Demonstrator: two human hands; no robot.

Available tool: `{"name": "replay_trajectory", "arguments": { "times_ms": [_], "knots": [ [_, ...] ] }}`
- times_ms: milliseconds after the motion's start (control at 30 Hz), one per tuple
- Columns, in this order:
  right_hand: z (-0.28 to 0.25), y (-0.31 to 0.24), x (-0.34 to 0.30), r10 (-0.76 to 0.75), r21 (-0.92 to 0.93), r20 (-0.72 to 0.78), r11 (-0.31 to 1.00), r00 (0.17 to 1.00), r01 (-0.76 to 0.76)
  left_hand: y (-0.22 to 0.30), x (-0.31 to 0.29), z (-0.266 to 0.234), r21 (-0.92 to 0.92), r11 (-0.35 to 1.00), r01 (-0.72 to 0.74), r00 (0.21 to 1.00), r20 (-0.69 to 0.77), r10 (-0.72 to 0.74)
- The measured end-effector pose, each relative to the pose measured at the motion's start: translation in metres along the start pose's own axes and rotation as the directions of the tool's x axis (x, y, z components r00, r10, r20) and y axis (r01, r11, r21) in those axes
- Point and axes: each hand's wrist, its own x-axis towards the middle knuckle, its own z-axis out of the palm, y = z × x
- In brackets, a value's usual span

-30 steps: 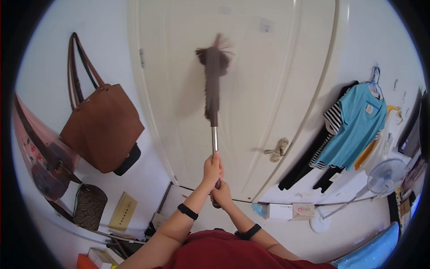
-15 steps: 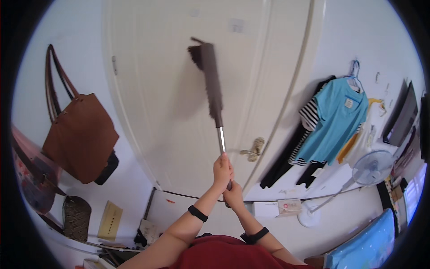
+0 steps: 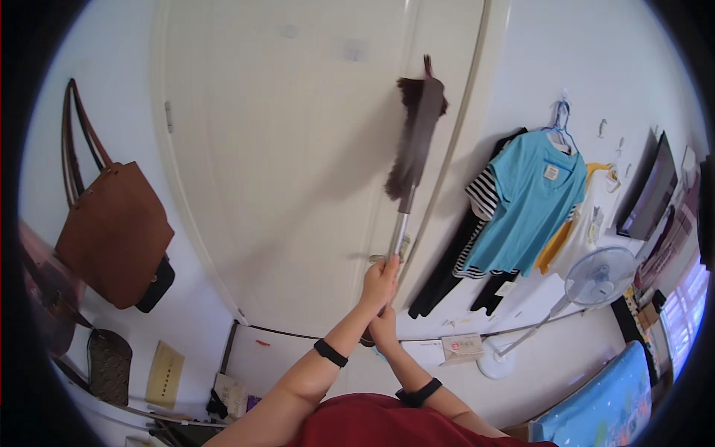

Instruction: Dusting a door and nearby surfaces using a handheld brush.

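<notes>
I hold a long-handled duster (image 3: 423, 138) upright in front of a cream door (image 3: 283, 179). Its brown fluffy head leans right, near the door's right edge, and casts a shadow on the panel. My left hand (image 3: 380, 281) is wrapped round the silver pole, the higher of the two. Just below it, my right hand (image 3: 383, 328) closes on the lower end of the handle. Behind the pole, the door handle (image 3: 404, 246) is partly hidden. Whether the bristles touch the door I cannot tell.
Clothes on hangers, including a blue T-shirt (image 3: 525, 201), hang right of the door. Below them stands a white fan (image 3: 599, 276) beside a small box (image 3: 462, 349). A brown bag (image 3: 115, 235) hangs on the left wall. A blue covered item (image 3: 596, 402) lies lower right.
The duster's head has swung right across the door, from leaning left to leaning right. Both hands keep their grip. The whole view has shifted slightly, with the room sliding left.
</notes>
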Motion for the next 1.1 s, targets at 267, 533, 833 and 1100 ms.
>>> {"name": "replay_trajectory", "arguments": {
  "times_ms": [267,533,833,1100],
  "knots": [
    [0.131,-0.025,-0.004,0.047,-0.078,0.503,0.997,0.863,-0.008,0.078,-0.026,-0.162,-0.097,0.989,-0.112,0.928,-0.366,0.069],
    [0.186,-0.051,0.005,-0.005,-0.245,0.575,0.953,0.818,0.178,0.114,-0.029,-0.244,-0.132,0.982,-0.138,0.933,-0.349,0.085],
    [0.088,-0.07,0.022,-0.319,-0.084,0.052,0.943,0.946,0.323,0.088,0.006,-0.082,0.003,0.988,-0.157,0.987,0.016,0.157],
    [-0.011,-0.032,0.037,-0.25,-0.106,-0.171,0.966,0.953,0.235,-0.004,0.019,-0.001,0.415,0.863,-0.289,0.939,0.297,0.172]
  ]
}}
